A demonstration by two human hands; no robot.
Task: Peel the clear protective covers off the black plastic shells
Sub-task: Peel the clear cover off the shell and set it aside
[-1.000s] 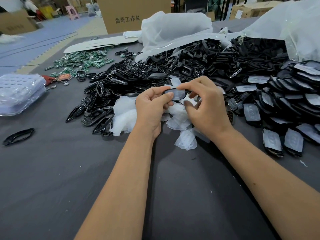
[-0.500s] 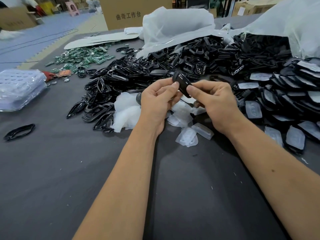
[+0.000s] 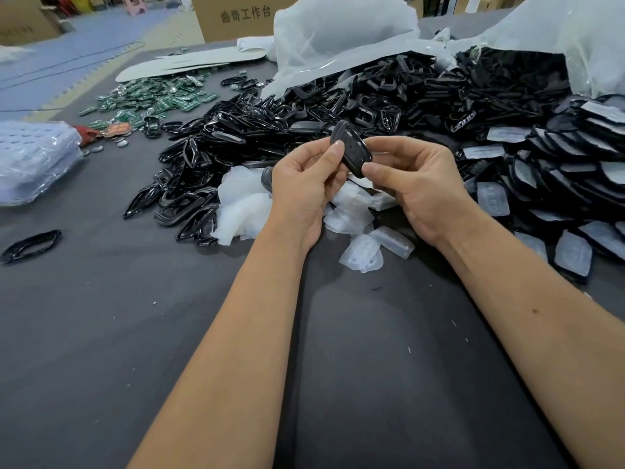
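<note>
Shell in hand: 1 black shell (image 3: 351, 150) is held up above the tabletop (image 3: 101, 333), tilted on edge between both hands, in front of the big black pile.
Left grip: the left hand (image 3: 304, 187) pinches the shell's left edge, thumb on the near face, fingers curled behind.
Right grip: the right hand (image 3: 416, 184) pinches the shell's lower right end between thumb and forefinger.
Cover on this shell: no clear film shows on the visible face; whether any is left on the far side cannot be told.
Done: a heap of peeled covers (image 3: 243, 201) lies on the tabletop under and just beyond the hands, with a few more (image 3: 363, 255) nearer the wrists, so several shells look finished.
Left: many covered shells (image 3: 575, 252) lie stacked at the right, their clear covers on; by my reading most of the job remains.
Black pile: loose frames and shells (image 3: 304, 110) spread across the middle; which of these are peeled is unclear.
Bags: 2 open plastic bags, 1 (image 3: 338, 32) at the back middle and 1 (image 3: 575, 38) at the right, spill black parts onto the tabletop.
Box: a cardboard box (image 3: 236, 15) stands behind; contents hidden.
Wrapped pack: a film-wrapped pack (image 3: 33, 157) sits at the left edge.
Green parts: small circuit boards (image 3: 152, 99) lie loose at the back left.
</note>
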